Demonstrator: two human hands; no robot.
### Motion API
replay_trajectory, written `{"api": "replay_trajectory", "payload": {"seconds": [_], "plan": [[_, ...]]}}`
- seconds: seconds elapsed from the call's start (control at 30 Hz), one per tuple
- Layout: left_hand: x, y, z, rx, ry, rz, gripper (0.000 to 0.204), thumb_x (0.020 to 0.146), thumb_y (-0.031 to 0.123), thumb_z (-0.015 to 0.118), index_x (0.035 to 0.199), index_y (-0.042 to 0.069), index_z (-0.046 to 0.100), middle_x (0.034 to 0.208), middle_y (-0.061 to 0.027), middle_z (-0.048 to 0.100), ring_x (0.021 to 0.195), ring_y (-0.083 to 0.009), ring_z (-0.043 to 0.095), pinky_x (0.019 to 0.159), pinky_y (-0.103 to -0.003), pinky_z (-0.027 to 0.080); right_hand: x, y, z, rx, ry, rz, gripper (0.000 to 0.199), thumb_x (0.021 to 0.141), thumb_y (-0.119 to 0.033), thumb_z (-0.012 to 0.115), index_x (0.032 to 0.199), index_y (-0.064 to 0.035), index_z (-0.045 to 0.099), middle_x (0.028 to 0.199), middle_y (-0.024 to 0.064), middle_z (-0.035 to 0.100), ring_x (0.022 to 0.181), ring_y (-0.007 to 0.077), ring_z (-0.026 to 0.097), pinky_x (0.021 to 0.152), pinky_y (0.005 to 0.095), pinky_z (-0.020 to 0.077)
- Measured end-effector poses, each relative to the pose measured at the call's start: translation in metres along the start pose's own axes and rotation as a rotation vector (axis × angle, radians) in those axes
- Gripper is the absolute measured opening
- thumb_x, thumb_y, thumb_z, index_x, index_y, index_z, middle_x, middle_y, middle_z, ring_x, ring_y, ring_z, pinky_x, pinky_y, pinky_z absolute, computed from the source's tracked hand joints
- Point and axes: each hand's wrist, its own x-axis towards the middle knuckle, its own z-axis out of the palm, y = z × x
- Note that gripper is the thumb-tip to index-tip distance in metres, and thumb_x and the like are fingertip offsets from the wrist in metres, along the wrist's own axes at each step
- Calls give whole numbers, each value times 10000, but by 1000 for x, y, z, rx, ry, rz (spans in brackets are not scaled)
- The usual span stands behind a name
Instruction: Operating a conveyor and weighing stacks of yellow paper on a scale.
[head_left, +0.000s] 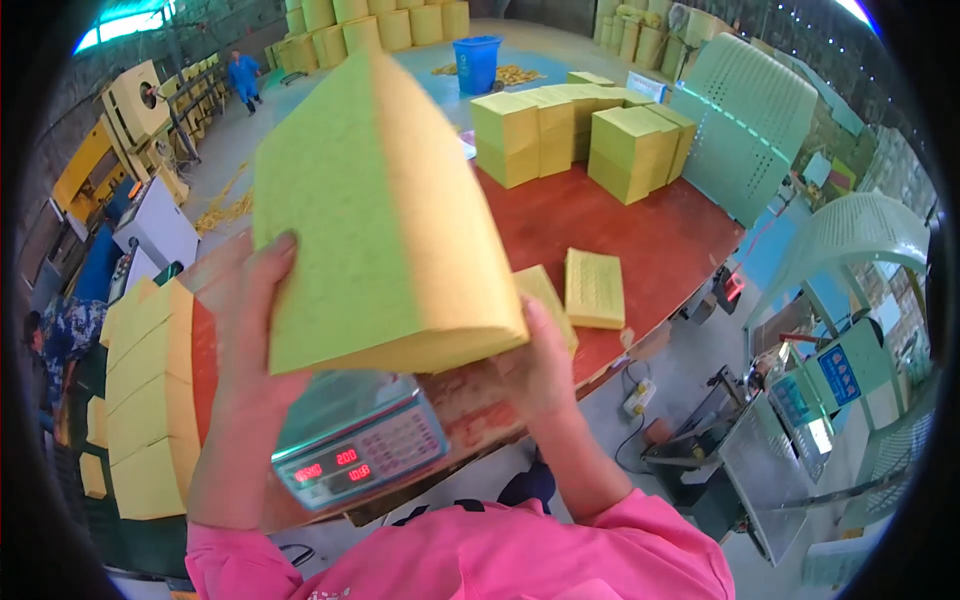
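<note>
Above red table (640,240), thick yellow paper stack (385,220).

— What sort of place is this?

— A paper factory floor or packing workshop. Stacks of yellow paper (560,135) cover the far end of a red worktable (660,240), with more piled by the far wall.

— Anything else?

— A digital weighing scale (355,440) sits at the near edge, yellow machinery (130,110) stands far left, a blue bin (477,63) waits on the concrete floor, and a worker in blue (243,77) walks beyond.
</note>
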Motion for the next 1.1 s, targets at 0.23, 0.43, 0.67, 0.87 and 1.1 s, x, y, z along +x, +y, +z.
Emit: {"api": "replay_trajectory", "payload": {"seconds": [0.23, 0.43, 0.67, 0.87, 1.1], "plan": [[150, -131, 160, -227, -85, -340, 470, 946, 333, 602, 1323, 64, 519, 1192, -88, 635, 1125, -203, 611, 937, -379, 513, 168, -140, -141, -214, 72, -79, 423, 1018, -340, 425, 1317, -59, 526, 1272, 79, 613, 1131, 226, 594, 916, 424, 501], [254, -256, 234, -199, -130, -639, 633, 896, 464, 634, 1405, 140, 444, 1393, -119, 502, 1279, -344, 482, 990, -682, 375, 286, -188, -269, -237, 220, 151, 385, 1011, -354, 402, 1274, -116, 550, 1236, 54, 614, 1119, 218, 575, 931, 437, 481], [361, -352, 271, -188, -17, -773, 743, 867, 520, 647, 1443, 129, 389, 1456, -170, 418, 1347, -407, 380, 1018, -755, 273, 401, -201, -326, -327, 386, 228, 429, 1011, -380, 434, 1303, -83, 533, 1228, 88, 625, 1096, 257, 600, 919, 436, 495], [397, -383, 313, 2, 40, -719, 821, 812, 556, 685, 1471, 199, 351, 1495, -126, 371, 1358, -413, 343, 999, -765, 271, 376, -217, -352, -1165, 393, -330, 309, 965, -249, 556, 1149, -3, 586, 1156, 140, 637, 1075, 240, 601, 891, 374, 489], [408, -386, 330, -4, 81, -732, 817, 822, 470, 687, 1466, 235, 243, 1471, -137, 356, 1275, -402, 410, 818, -752, 363, 358, -196, -337, -1126, 248, -284, 171, 862, -114, 660, 993, -8, 631, 838, 81, 663, 761, 147, 610, 728, 303, 501]]}}
